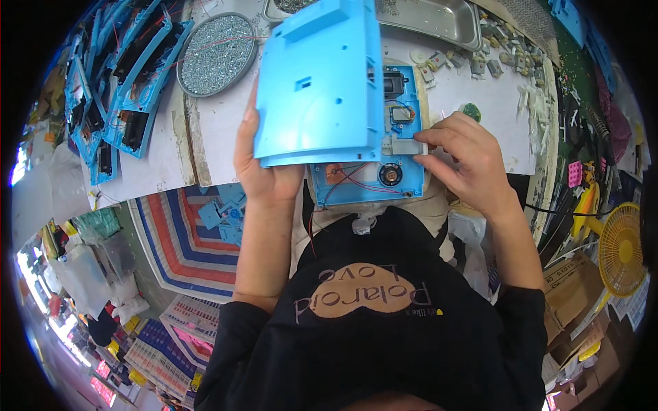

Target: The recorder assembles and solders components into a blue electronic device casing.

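Note:
My left hand grips a light-blue plastic cover panel by its lower left corner, holding it up over the worktable. Partly hidden beneath that panel lies a blue plastic casing. Inside it are a round black speaker, thin red and black wires and a small boxed part. At the casing's right side my right hand pinches the end of a flat, pale grey strip between thumb and fingers. What the strip joins on its left is hidden by the panel.
A round dish of small screws stands at the far left, beside stacked blue housings with wires. Small grey parts lie near a steel tray. Below left is a striped sack; a yellow fan stands right.

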{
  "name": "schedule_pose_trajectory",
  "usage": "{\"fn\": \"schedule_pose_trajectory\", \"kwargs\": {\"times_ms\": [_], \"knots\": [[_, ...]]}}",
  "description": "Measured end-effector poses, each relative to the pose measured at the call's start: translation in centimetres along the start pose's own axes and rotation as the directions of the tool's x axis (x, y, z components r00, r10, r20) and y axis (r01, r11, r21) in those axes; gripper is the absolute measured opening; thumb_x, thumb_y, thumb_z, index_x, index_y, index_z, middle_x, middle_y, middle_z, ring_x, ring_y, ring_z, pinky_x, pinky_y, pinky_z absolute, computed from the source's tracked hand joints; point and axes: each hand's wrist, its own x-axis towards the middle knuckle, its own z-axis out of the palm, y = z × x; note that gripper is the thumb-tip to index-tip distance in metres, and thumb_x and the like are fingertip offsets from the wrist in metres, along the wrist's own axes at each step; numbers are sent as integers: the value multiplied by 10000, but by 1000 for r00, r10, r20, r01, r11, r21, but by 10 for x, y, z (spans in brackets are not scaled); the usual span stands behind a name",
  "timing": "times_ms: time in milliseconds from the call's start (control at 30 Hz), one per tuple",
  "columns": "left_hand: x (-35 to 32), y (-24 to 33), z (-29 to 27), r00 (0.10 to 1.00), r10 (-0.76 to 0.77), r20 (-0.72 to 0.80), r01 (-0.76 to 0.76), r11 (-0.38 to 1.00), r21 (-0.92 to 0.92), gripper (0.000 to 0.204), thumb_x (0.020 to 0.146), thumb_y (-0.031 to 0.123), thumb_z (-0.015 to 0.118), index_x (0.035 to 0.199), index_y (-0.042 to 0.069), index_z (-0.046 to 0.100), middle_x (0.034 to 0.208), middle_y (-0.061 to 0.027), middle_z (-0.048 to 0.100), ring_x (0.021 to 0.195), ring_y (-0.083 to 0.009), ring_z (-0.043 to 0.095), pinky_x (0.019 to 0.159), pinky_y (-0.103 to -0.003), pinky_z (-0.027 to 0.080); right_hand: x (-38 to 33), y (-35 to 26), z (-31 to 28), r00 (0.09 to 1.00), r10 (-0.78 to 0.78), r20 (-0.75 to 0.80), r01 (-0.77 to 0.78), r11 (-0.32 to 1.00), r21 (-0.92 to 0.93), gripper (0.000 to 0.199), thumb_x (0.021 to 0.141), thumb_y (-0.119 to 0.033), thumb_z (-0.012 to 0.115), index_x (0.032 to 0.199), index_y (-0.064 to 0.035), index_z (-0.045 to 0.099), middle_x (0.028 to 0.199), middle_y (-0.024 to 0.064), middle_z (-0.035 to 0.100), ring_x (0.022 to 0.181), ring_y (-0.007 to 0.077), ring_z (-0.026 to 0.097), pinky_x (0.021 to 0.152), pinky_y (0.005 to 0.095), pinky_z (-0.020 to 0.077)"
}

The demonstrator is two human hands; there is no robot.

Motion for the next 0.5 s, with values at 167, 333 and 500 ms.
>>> {"fn": "schedule_pose_trajectory", "kwargs": {"times_ms": [167, 333, 500], "knots": [[-1, -10, 2, 1000, 19, 7, -19, 998, 63, 715, 1006, 339, 510, 1594, 24, 252, 1544, -203, 415, 1400, -335, 467, 1141, -486, 439, 3, 5, 8, 999, 37, -8, -36, 989, 144, 225, 753, -106, 813, 939, -32, 709, 806, 77, 648, 737, 254, 614, 627, 361, 486], [-1, -9, 2, 1000, 14, 22, -15, 997, 77, 710, 1005, 338, 505, 1590, 20, 257, 1540, -208, 418, 1399, -331, 470, 1140, -484, 440, 3, -14, 6, 992, 123, 32, -116, 980, -163, 246, 773, -142, 808, 1002, -76, 748, 753, 41, 644, 710, 228, 609, 592, 367, 479], [0, -8, 3, 997, 39, 61, -45, 994, 104, 712, 1012, 342, 495, 1582, -11, 253, 1527, -216, 426, 1383, -323, 484, 1127, -470, 449, -8, -20, -5, 969, 241, 60, -232, 964, -131, 375, 806, -133, 800, 1173, -79, 743, 684, 40, 603, 656, 184, 576, 576, 325, 462]]}}
